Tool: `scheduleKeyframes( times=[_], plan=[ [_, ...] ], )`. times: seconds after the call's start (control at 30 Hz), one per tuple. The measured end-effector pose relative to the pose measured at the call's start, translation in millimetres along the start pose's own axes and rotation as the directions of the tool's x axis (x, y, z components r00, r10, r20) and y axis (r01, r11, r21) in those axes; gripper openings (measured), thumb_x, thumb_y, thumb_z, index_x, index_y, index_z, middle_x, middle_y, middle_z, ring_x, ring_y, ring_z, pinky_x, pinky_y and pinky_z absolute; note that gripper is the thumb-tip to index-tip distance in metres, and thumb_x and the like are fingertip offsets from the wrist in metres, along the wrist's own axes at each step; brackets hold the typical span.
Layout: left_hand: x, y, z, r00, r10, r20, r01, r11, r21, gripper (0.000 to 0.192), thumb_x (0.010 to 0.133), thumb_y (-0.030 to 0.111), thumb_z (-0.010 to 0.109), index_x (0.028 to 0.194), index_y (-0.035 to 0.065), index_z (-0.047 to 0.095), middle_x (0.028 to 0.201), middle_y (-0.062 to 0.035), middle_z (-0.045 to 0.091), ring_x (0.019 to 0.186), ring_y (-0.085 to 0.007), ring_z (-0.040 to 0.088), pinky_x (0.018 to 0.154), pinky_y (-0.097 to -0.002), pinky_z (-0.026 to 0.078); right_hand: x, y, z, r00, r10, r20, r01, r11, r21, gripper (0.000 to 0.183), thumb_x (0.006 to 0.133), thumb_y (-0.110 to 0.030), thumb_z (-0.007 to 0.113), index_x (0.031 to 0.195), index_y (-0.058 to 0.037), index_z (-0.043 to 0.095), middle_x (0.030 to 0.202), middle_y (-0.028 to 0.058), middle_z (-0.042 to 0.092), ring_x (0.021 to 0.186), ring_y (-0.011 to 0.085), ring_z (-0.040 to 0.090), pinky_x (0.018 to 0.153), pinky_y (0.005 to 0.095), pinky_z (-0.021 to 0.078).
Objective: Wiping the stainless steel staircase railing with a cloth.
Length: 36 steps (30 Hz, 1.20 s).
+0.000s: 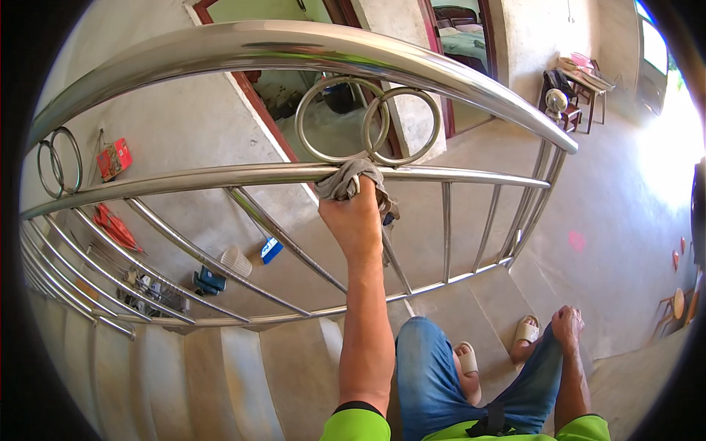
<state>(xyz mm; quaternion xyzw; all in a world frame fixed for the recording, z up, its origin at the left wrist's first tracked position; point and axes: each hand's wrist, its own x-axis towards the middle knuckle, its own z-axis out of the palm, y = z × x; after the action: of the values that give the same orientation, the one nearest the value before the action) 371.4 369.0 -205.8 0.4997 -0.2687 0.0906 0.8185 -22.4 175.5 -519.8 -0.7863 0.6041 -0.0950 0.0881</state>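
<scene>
A grey cloth (348,179) is bunched in my left hand (356,220), which presses it around the middle rail (237,175) of a stainless-steel stair railing. The grip sits just below two interlocked metal rings (376,107) fixed between that rail and the thick handrail (231,47). Part of the cloth hangs down beside a slanted baluster (398,264). My right hand (567,324) rests on my right knee, fingers curled in, with no object visible in it.
Concrete stairs (204,375) run along the railing's near side. Beyond the bars stand a broom with a blue head (271,251), a pale basket (237,261) and a folded red umbrella (115,227). A table (590,82) is by the far wall, a wooden stool (675,304) at right.
</scene>
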Motion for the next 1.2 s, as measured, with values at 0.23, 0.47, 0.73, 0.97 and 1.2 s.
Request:
scheduleKeyframes(
  times=[0.23,0.47,0.73,0.97,1.2],
  plan=[
    [-8.3,9.4,4.2,0.996,-0.007,0.089,-0.009,0.984,0.179,0.007,0.078,0.001,0.069,0.083,0.0008,0.064,0.078,-0.0009,0.062,0.067,-0.0076,0.054,0.061,-0.0222,0.045,1.1,0.6,-0.6,1.000,-0.006,0.023,0.006,1.000,-0.005,0.019,0.078,-0.021,0.057,0.080,-0.0038,0.067,0.089,0.0143,0.065,0.094,0.0331,0.058,0.080,0.0484,0.0475],
    [-1.6,-6.9,-16.2,0.994,0.069,0.079,-0.063,0.995,-0.077,0.008,0.086,0.002,0.059,0.094,-0.0013,0.059,0.086,-0.0036,0.062,0.073,-0.0098,0.057,0.064,-0.0241,0.048,2.5,12.6,17.1,1.000,-0.007,-0.018,0.007,1.000,-0.002,0.018,0.079,-0.020,0.057,0.082,-0.0041,0.065,0.089,0.0139,0.064,0.095,0.0325,0.058,0.080,0.0471,0.0465],
    [33.9,21.7,-43.3,0.953,0.025,-0.301,-0.146,0.911,-0.387,0.019,0.091,0.014,0.054,0.106,0.0033,0.057,0.100,-0.0073,0.063,0.085,-0.0166,0.061,0.073,-0.0291,0.053,1.5,10.8,15.4,0.997,0.009,-0.072,-0.007,1.000,0.028,0.013,0.076,-0.019,0.061,0.076,-0.0069,0.062,0.084,0.0136,0.064,0.090,0.0337,0.059,0.078,0.0476,0.0481],
    [7.6,20.1,-22.0,0.961,0.175,-0.216,-0.203,0.972,-0.115,0.014,0.089,0.004,0.050,0.101,0.0026,0.058,0.091,-0.0035,0.060,0.078,-0.0116,0.058,0.069,-0.0241,0.048,6.4,19.4,26.1,0.993,-0.066,-0.099,0.063,0.997,-0.038,0.012,0.077,-0.020,0.061,0.078,-0.0074,0.062,0.085,0.0135,0.064,0.090,0.0332,0.059,0.077,0.0478,0.0481],
    [-65.3,-33.3,-76.5,0.994,-0.045,-0.100,0.034,0.994,-0.104,0.023,0.085,-0.002,0.053,0.108,-0.0003,0.054,0.100,-0.0084,0.062,0.089,-0.0160,0.061,0.080,-0.0308,0.051,1.3,19.4,17.4,0.998,-0.028,-0.049,0.028,0.999,0.015,0.012,0.078,-0.021,0.061,0.080,-0.0085,0.062,0.087,0.0115,0.063,0.090,0.0317,0.058,0.078,0.0454,0.0473]
  ],
)
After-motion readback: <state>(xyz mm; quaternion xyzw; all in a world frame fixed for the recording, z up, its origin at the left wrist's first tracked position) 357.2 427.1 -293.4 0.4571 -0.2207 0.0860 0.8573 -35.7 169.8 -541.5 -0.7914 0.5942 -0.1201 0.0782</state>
